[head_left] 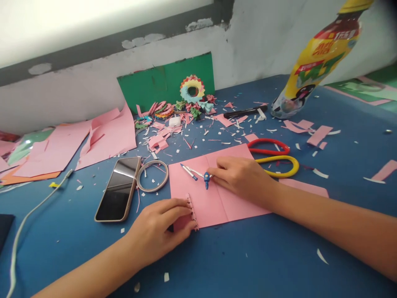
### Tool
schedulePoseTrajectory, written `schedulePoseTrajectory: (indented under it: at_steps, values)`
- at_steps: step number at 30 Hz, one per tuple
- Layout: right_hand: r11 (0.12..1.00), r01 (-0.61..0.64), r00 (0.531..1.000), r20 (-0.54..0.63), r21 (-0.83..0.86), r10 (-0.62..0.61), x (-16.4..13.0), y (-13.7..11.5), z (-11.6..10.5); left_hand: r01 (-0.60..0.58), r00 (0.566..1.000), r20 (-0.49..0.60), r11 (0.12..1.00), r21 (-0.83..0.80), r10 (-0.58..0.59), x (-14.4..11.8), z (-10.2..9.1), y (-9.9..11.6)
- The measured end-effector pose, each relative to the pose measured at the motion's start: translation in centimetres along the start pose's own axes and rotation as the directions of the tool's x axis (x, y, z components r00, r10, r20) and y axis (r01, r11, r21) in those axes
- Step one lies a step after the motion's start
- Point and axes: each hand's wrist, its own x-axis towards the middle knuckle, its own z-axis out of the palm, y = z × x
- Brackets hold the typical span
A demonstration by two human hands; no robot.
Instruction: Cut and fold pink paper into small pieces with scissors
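From the head view, your right hand (238, 176) rests on the pink paper sheet (217, 194), its fingers closed on a small blue compass (198, 174) lying across the sheet's upper middle. Your left hand (161, 229) presses the sheet's lower left corner, fingers curled over a small pink comb-edged piece (192, 211). A phone (119, 188) and a tape ring (152, 175) lie just left of the sheet, scissors (274, 157) to its right. The yellow bottle (316, 58) carries a label, but its writing is too blurred to read.
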Motion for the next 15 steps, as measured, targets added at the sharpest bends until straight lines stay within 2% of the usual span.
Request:
schedulePoseTrajectory:
  at_steps: [5,15]
  values:
    - [1.0,-0.002,1.0,-0.027,-0.002,0.002,-0.1,-0.1,0.1,0.144,0.989,-0.02,0.989,0.026,-0.144,0.0,0.5,-0.5]
    - [1.0,0.002,1.0,-0.03,-0.002,-0.002,-0.1,0.0,0.2,0.085,0.995,0.046,0.996,0.014,-0.086,0.1,0.6,-1.2]
